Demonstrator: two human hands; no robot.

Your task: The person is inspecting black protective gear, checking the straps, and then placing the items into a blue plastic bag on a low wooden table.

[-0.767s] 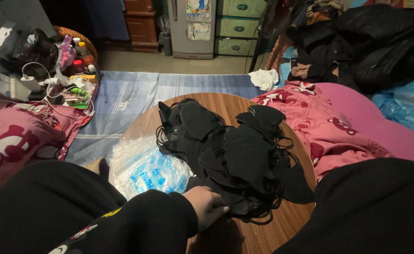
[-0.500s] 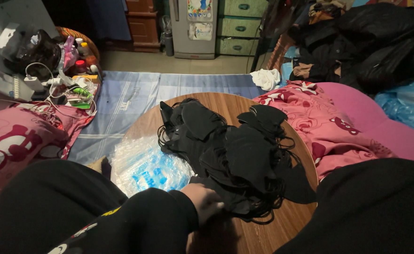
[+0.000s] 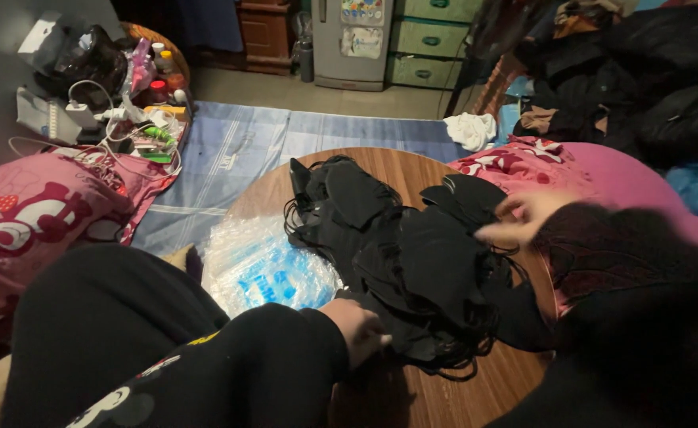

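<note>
Resting my left hand (image 3: 358, 330) curled on the near edge of the heap of black face masks (image 3: 400, 254) piled on the round wooden table (image 3: 412, 170), I see my blurred right hand (image 3: 519, 218) open-fingered above them, holding nothing.

You're in a lived-in home room: small fridge (image 3: 351, 41) by green drawers (image 3: 432, 40), clothes heap (image 3: 626, 71), pink cartoon pillow (image 3: 36, 218), low round wooden table (image 3: 396, 170).

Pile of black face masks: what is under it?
The pile of black face masks lies on a round wooden table, its left edge over a clear plastic bag. Whatever lies beneath the middle is covered.
</note>
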